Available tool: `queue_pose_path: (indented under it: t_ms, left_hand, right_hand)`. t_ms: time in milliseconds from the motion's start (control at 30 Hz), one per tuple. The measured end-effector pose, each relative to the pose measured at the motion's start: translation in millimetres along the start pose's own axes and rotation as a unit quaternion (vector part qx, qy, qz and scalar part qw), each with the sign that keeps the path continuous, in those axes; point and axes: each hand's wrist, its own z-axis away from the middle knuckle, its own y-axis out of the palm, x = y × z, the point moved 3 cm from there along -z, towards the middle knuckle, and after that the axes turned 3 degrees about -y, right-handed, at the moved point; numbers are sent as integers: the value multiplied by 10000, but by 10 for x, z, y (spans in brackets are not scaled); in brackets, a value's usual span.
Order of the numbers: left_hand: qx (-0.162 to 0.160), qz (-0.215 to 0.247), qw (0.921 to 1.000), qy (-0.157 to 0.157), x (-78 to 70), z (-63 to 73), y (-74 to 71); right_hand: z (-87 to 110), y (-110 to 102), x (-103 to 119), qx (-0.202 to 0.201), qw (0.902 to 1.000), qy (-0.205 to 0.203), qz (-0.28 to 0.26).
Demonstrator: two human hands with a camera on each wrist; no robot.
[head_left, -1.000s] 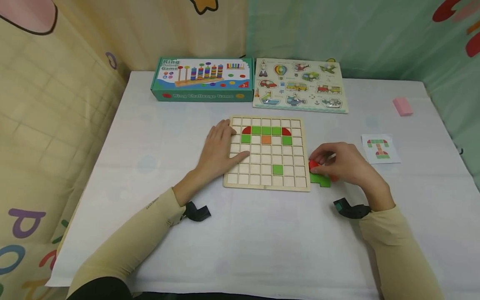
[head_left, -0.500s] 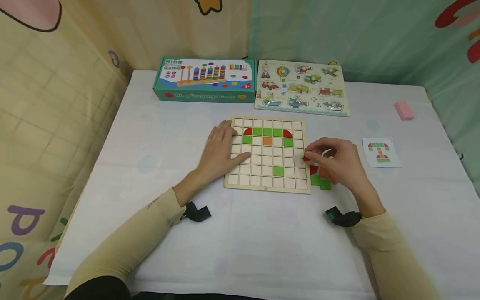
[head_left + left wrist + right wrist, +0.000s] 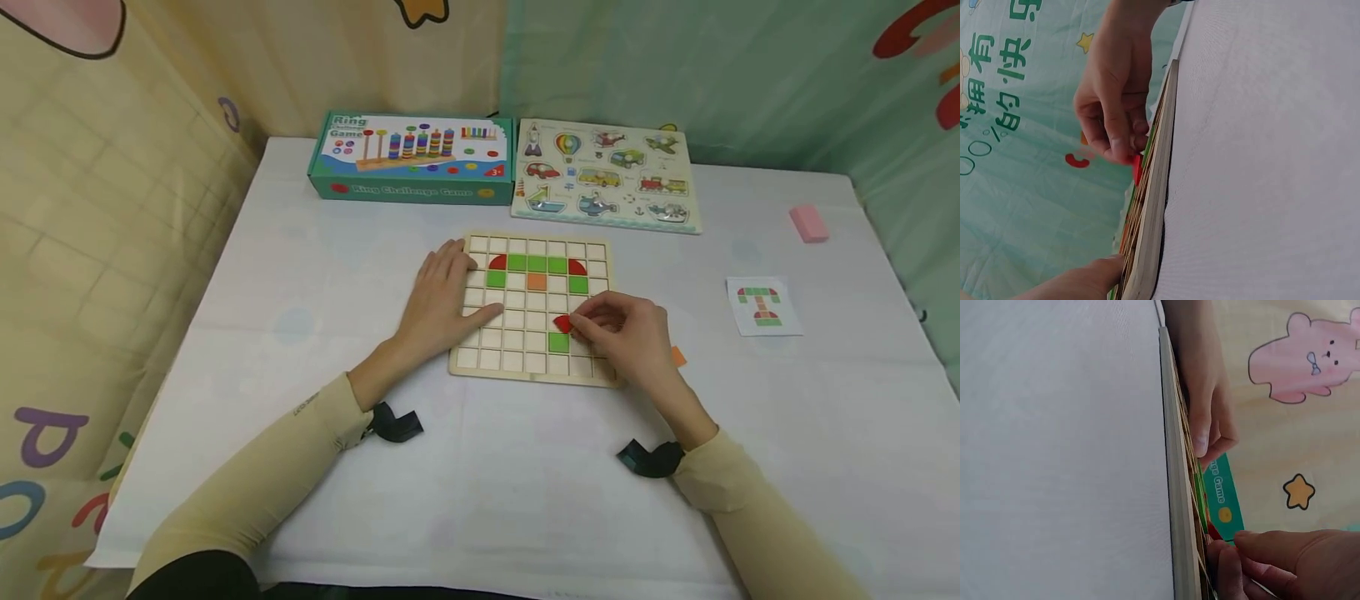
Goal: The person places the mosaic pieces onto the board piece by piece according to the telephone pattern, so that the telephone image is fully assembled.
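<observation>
A wooden grid board lies on the white table. Set in its upper rows are green squares, red quarter-round tiles at both ends and one orange square; another green square sits lower down. My left hand rests on the board's left edge, fingers straight and thumb over the cells. Between thumb and fingertips my right hand pinches a red tile, held just above the lower green square. In the left wrist view this red tile stands tilted at the board's surface.
An orange tile shows beside my right wrist. Right of the board lies a pattern card, with a pink block farther back. A ring game box and a picture puzzle stand along the back.
My right hand has picked up a red tile from the loose tiles right of the board and carried it left over the grid. The left hand has stayed on the board's edge.
</observation>
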Motion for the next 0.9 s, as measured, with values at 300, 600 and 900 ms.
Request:
queue_pose_path:
  t_ms: [300,600,900]
  left_hand:
    - [31,-43,10000,-14,-2,-6,12]
    - [103,-66,9999,-87,-22,-13,-16]
    - [93,-76,9999,-49,-17,-18,4]
  right_hand:
    - [54,61,77,187,9956,-828,386]
    - [33,76,75,-19,9898,-1292,605]
    - [-12,-102,43,94,9912,-1170,609]
